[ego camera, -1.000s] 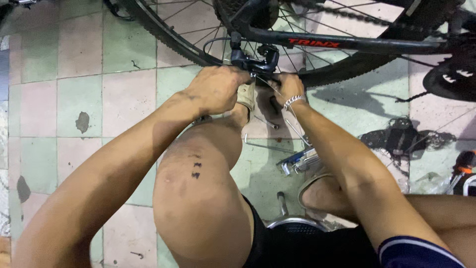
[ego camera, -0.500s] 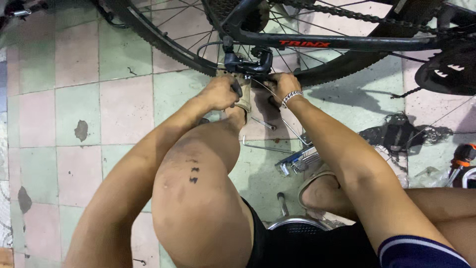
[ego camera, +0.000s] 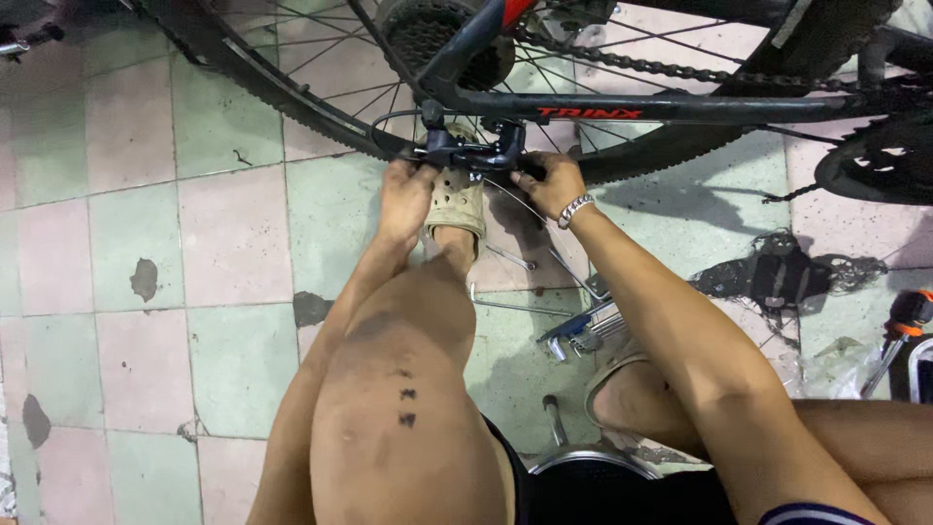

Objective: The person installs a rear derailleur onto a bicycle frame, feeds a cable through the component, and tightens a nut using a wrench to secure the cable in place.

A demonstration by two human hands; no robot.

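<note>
A black bicycle stands ahead of me, its rear wheel (ego camera: 292, 92) and dark frame tube (ego camera: 622, 105) crossing the top of the view. A black rim brake (ego camera: 474, 150) sits by the tyre. My left hand (ego camera: 406, 192) grips the brake's left arm. My right hand (ego camera: 550, 181), a beaded bracelet on its wrist, pinches the brake's right side, where a thin cable (ego camera: 515, 200) runs out. My knee (ego camera: 408, 389) and my foot in a tan sandal (ego camera: 455, 202) lie between my arms, under the brake.
The floor is worn pink and green tile (ego camera: 185, 243). A set of hex keys (ego camera: 573, 335) and loose metal rods (ego camera: 510, 258) lie right of my leg. A black pedal (ego camera: 782, 270) and an orange-handled tool (ego camera: 904, 321) lie at right. The chain (ego camera: 641, 63) and cassette (ego camera: 428, 34) are above.
The view has shifted so the bicycle sits lower in frame. Both hands have stayed on the brake, moving slightly apart to its two sides.
</note>
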